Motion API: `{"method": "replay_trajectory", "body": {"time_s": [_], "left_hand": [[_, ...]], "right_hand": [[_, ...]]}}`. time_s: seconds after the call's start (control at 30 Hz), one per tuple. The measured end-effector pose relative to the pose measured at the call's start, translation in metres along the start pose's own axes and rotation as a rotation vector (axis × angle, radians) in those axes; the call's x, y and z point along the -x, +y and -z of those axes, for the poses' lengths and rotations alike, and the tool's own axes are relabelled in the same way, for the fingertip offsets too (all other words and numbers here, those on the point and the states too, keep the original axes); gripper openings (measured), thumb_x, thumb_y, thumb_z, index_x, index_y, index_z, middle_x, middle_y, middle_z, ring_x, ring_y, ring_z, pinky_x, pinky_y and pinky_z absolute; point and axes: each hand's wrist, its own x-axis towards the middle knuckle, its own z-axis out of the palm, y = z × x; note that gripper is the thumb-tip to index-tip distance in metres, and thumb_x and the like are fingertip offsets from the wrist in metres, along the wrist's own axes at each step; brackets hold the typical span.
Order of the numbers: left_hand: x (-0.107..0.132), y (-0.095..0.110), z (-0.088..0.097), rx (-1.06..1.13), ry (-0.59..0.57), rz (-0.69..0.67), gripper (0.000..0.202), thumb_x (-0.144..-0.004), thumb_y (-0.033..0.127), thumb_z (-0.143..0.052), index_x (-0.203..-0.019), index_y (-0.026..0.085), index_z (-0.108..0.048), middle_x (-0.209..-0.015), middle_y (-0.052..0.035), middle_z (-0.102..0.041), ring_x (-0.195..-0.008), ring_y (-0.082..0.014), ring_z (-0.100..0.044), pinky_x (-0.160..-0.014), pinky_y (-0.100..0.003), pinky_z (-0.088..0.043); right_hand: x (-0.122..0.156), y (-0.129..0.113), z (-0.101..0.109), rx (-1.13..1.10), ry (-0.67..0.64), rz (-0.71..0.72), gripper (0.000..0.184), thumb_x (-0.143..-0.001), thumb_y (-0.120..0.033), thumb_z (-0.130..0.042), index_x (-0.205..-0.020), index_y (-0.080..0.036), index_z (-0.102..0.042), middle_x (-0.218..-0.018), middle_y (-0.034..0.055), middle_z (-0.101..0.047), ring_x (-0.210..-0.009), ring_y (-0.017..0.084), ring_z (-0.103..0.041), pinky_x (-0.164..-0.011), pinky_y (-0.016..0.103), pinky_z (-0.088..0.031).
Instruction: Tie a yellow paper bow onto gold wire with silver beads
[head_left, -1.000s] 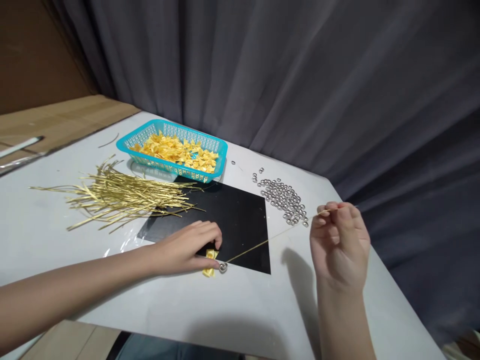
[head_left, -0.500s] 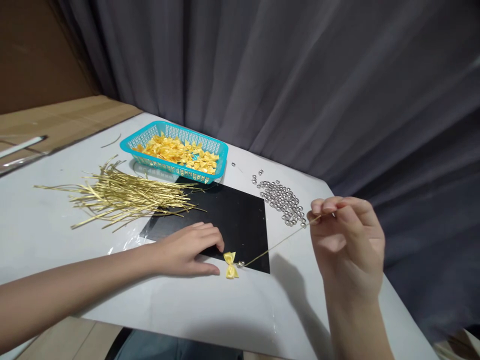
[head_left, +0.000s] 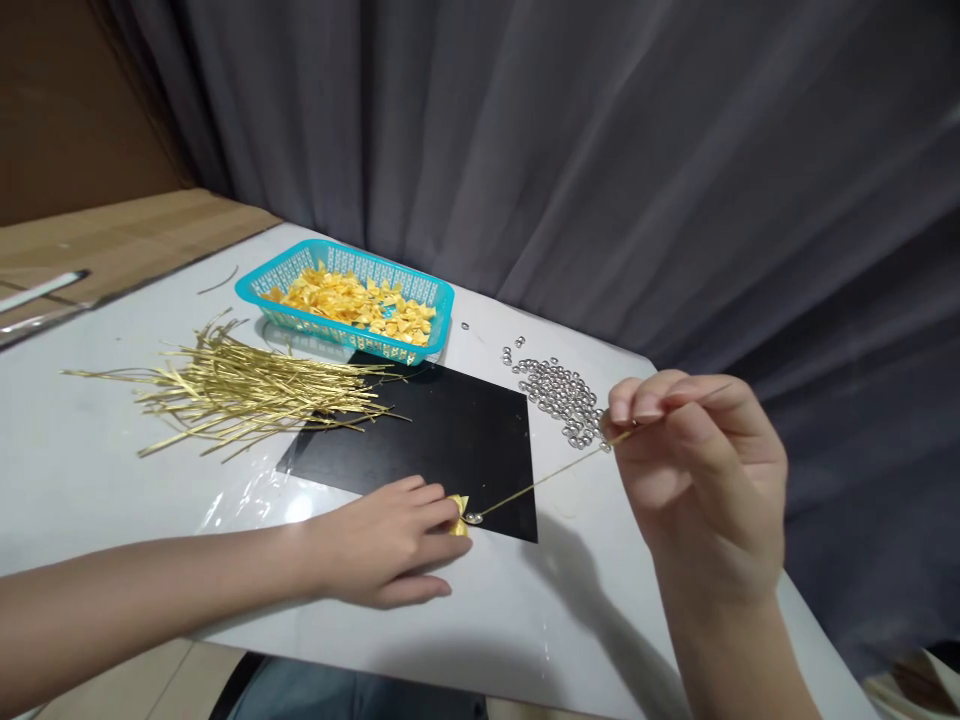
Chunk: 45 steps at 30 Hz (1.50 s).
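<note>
My left hand (head_left: 397,540) lies low over the table, its fingers closed on a yellow ribbon bow (head_left: 459,520) and covering much of it; the thumb sticks out apart. Right beside the bow, silver beads (head_left: 473,518) sit on a thin gold cord (head_left: 536,484). The cord runs straight up to the right, where my right hand (head_left: 694,450) is raised off the table and pinches its end between thumb and fingers. Behind that hand lies a pile of silver beads (head_left: 559,395), its nearest edge partly hidden by the fingertips.
A turquoise basket (head_left: 251,285) of yellow bows stands at the back. Left of centre, a bundle of gold cords (head_left: 262,385) overlaps a black mat (head_left: 480,430). A grey curtain (head_left: 480,150) hangs behind the white table (head_left: 420,650). A white pen-like stick (head_left: 41,292) lies far left.
My left hand has moved right and nearer to me, onto the bow, which it now partly covers. My right hand has shifted slightly up and right, still pinching the cord.
</note>
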Motion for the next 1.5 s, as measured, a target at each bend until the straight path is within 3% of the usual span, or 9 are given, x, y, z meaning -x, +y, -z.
{"method": "replay_trajectory", "body": {"time_s": [0.17, 0.33, 0.47, 0.63, 0.9, 1.07, 1.2, 1.33, 1.5], "left_hand": [[0.002, -0.009, 0.000, 0.044, 0.027, 0.006, 0.021, -0.096, 0.030, -0.051, -0.109, 0.019, -0.062, -0.104, -0.0082, -0.066, -0.092, -0.0223, -0.057, -0.080, -0.035, -0.039], [0.001, -0.015, -0.003, 0.081, 0.113, 0.080, 0.020, -0.100, 0.023, -0.046, -0.098, 0.020, -0.066, -0.093, -0.0049, -0.072, -0.089, -0.0189, -0.061, -0.084, -0.034, -0.038], [-0.004, -0.011, -0.003, 0.109, 0.177, 0.242, 0.025, -0.097, 0.035, -0.051, -0.083, 0.019, -0.064, -0.084, -0.0038, -0.070, -0.083, -0.0188, -0.060, -0.081, -0.036, -0.037], [-0.013, -0.004, 0.001, 0.124, 0.097, 0.449, 0.033, -0.086, 0.050, -0.062, -0.085, 0.017, -0.059, -0.088, -0.0061, -0.064, -0.085, -0.0241, -0.057, -0.076, -0.037, -0.036], [-0.024, -0.019, 0.007, 0.411, 0.069, 0.553, 0.010, -0.082, 0.025, -0.071, -0.080, 0.017, -0.065, -0.080, -0.0018, -0.068, -0.080, -0.0206, -0.062, -0.073, -0.031, -0.039], [-0.019, -0.031, 0.013, 0.540, 0.095, 0.595, 0.014, -0.091, 0.027, -0.061, -0.089, 0.016, -0.070, -0.074, 0.0000, -0.072, -0.064, -0.0132, -0.064, -0.057, -0.021, -0.043], [-0.016, -0.032, 0.010, 0.533, 0.154, 0.610, 0.017, -0.092, 0.029, -0.060, -0.089, 0.017, -0.073, -0.079, -0.0019, -0.073, -0.069, -0.0145, -0.063, -0.062, -0.023, -0.044], [-0.015, -0.029, 0.003, 0.502, 0.188, 0.598, 0.015, -0.090, 0.025, -0.061, -0.086, 0.019, -0.073, -0.081, -0.0028, -0.073, -0.080, -0.0180, -0.062, -0.073, -0.028, -0.044], [-0.012, -0.030, -0.003, 0.399, 0.225, 0.601, 0.011, -0.089, 0.028, -0.062, -0.085, 0.021, -0.070, -0.082, -0.0010, -0.071, -0.081, -0.0184, -0.061, -0.076, -0.031, -0.040]], "right_hand": [[-0.001, -0.004, -0.001, -0.026, -0.013, 0.003, 0.003, -0.081, -0.026, -0.077, -0.081, -0.027, -0.074, -0.074, -0.0033, -0.065, -0.070, 0.012, -0.062, -0.058, 0.024, -0.052], [-0.002, -0.007, -0.001, 0.024, 0.036, -0.032, 0.004, -0.080, -0.032, -0.078, -0.079, -0.031, -0.074, -0.078, -0.0017, -0.063, -0.072, 0.014, -0.061, -0.061, 0.028, -0.051], [-0.001, -0.011, 0.000, 0.066, 0.069, -0.033, 0.008, -0.077, -0.037, -0.081, -0.076, -0.035, -0.073, -0.073, -0.0006, -0.059, -0.070, 0.017, -0.057, -0.060, 0.030, -0.049], [0.006, -0.013, 0.002, 0.071, -0.008, -0.030, 0.004, -0.080, -0.036, -0.078, -0.080, -0.034, -0.075, -0.069, -0.0003, -0.062, -0.068, 0.017, -0.058, -0.057, 0.029, -0.048], [0.016, -0.013, 0.017, 0.037, -0.051, -0.035, 0.002, -0.085, -0.026, -0.074, -0.085, -0.028, -0.075, -0.073, -0.0033, -0.066, -0.070, 0.013, -0.066, -0.072, 0.029, -0.057], [0.029, 0.009, 0.019, 0.245, -0.172, -0.122, 0.014, -0.086, -0.017, -0.070, -0.090, -0.028, -0.077, -0.077, -0.0003, -0.070, -0.068, 0.014, -0.068, -0.064, 0.028, -0.057], [0.042, 0.047, 0.010, 0.386, -0.256, -0.282, 0.005, -0.083, -0.021, -0.072, -0.085, -0.022, -0.076, -0.075, 0.0027, -0.071, -0.063, 0.015, -0.068, -0.058, 0.027, -0.056], [0.057, 0.085, 0.005, 0.448, -0.276, -0.393, 0.011, -0.085, -0.027, -0.067, -0.081, -0.018, -0.072, -0.075, 0.0047, -0.071, -0.065, 0.016, -0.066, -0.060, 0.027, -0.055], [0.072, 0.102, 0.008, 0.558, -0.320, -0.388, 0.016, -0.088, -0.028, -0.061, -0.078, -0.018, -0.068, -0.072, 0.0032, -0.065, -0.063, 0.015, -0.061, -0.058, 0.025, -0.051]]}}
